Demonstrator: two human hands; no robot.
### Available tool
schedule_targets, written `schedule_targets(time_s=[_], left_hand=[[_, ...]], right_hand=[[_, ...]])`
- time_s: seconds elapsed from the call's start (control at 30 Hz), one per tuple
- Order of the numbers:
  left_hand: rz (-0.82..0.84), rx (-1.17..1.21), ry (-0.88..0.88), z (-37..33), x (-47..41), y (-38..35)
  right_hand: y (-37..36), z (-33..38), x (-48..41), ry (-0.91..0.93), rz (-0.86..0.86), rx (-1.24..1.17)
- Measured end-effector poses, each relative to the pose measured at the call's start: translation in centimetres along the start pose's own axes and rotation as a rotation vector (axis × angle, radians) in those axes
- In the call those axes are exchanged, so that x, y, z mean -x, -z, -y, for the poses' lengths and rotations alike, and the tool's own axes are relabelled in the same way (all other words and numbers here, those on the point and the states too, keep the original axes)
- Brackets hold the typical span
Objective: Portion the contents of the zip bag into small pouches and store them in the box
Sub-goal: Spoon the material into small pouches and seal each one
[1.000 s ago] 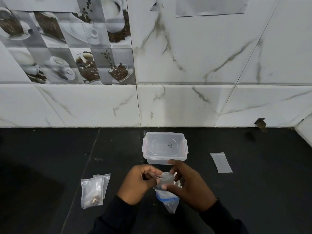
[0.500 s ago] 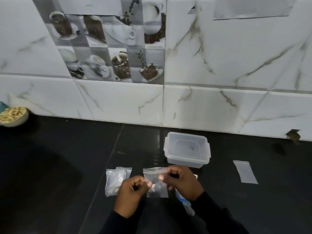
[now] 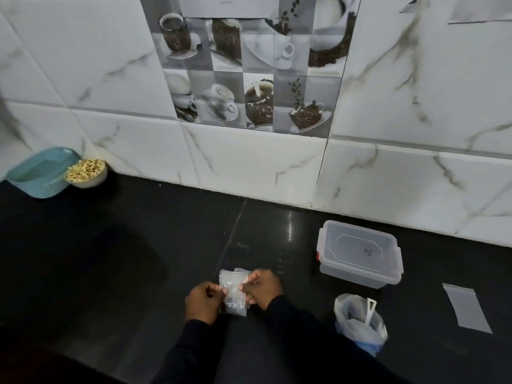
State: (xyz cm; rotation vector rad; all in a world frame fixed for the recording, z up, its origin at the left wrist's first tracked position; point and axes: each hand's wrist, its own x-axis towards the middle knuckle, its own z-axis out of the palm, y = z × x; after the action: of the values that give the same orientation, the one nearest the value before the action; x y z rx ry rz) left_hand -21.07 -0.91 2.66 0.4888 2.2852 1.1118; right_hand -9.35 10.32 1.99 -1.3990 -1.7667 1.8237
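A small clear pouch [image 3: 235, 296] is held low over the black counter between both hands. My left hand [image 3: 203, 302] pinches its left edge and my right hand [image 3: 261, 288] pinches its top right. More clear pouches [image 3: 232, 275] lie just behind it, partly hidden. The clear plastic box [image 3: 360, 256] with its lid on stands to the right near the wall. In front of the box sits the open zip bag [image 3: 358, 322] with a white scoop [image 3: 370, 310] standing in it.
A flat empty pouch [image 3: 466, 307] lies on the counter at the far right. At the back left, a bowl of pale nuts [image 3: 86, 173] stands against a teal tray [image 3: 41, 173]. The tiled wall runs along the counter's far edge.
The view has swung left and both hands have carried the pouch left, over the pouches lying on the counter. The zip bag now stands uncovered to the right.
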Motion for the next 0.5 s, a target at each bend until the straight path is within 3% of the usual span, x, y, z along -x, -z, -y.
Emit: schedule_targets(time_s=[0.13,0.33,0.4,0.5], left_hand=[[-0.052,-0.085,-0.013,0.6,-0.1,-0.9],[-0.282,-0.076,-0.316,-4.4,4.0,-3.2],[-0.280,-0.019,-0.465,-7.4,6.5,-5.5],[-0.089,0.093,-0.608,-11.7,10.8,-10.8]], right_hand=[[1.0,0.0,1.0,0.037,-0.070,0.023],[8.7,1.6,7.5,0.202,-0.110,-0.050],[12.7,1.1,9.8,0.240,-0.214,-0.095],[20.1,-1.8,12.1,0.223,-0.449,-0.131]])
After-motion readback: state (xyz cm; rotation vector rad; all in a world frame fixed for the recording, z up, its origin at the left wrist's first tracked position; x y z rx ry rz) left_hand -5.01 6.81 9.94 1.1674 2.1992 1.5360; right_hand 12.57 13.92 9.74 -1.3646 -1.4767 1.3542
